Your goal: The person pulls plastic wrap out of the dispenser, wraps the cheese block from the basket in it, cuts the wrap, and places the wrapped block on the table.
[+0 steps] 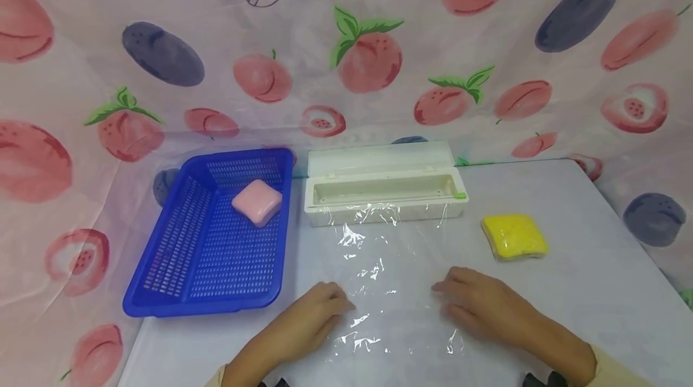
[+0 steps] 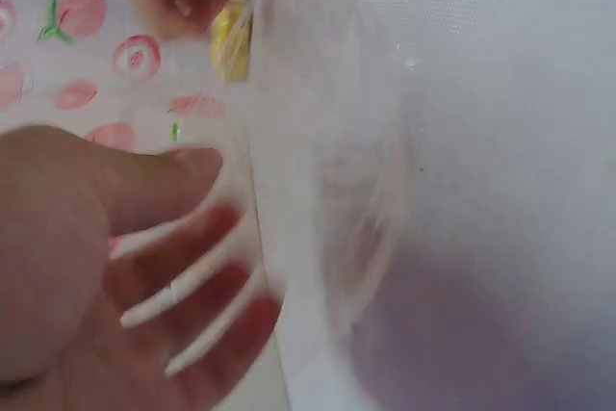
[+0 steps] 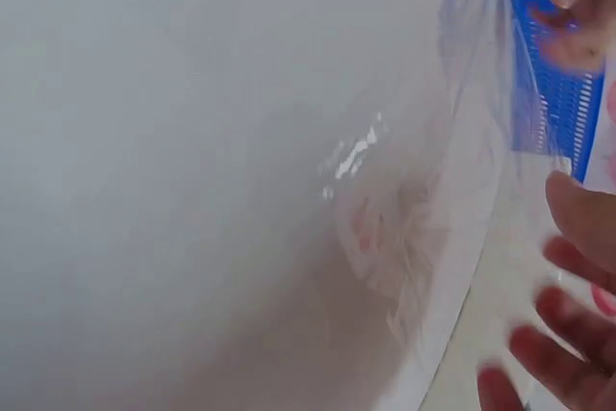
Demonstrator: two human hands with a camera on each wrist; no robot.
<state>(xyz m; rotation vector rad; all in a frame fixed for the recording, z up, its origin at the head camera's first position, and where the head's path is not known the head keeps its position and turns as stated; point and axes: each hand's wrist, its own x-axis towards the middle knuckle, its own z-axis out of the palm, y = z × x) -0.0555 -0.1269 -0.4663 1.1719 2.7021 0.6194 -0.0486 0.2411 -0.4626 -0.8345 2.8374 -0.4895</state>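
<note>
A sheet of clear cling film (image 1: 373, 272) stretches from the white dispenser box (image 1: 387, 214) toward me over the table. At the film's left side is my left hand (image 1: 311, 322); in the left wrist view its thumb stands apart from loosely bent fingers (image 2: 217, 281). On the film's right side, my right hand (image 1: 482, 306) has its fingers (image 3: 558, 348) spread and slightly blurred. Neither hand visibly pinches the film, though both are close to it or touching it. To the right lies a shiny yellow, rounded-square, soap-like bar (image 1: 514, 236).
A blue plastic basket (image 1: 206, 310) stands at the left, with a pink soap-like bar (image 1: 257, 201) inside against its right wall. The dispenser's translucent lid (image 1: 379, 158) is raised at the back. Behind the white table (image 1: 590, 309) hangs a peach-patterned cloth (image 1: 303, 32).
</note>
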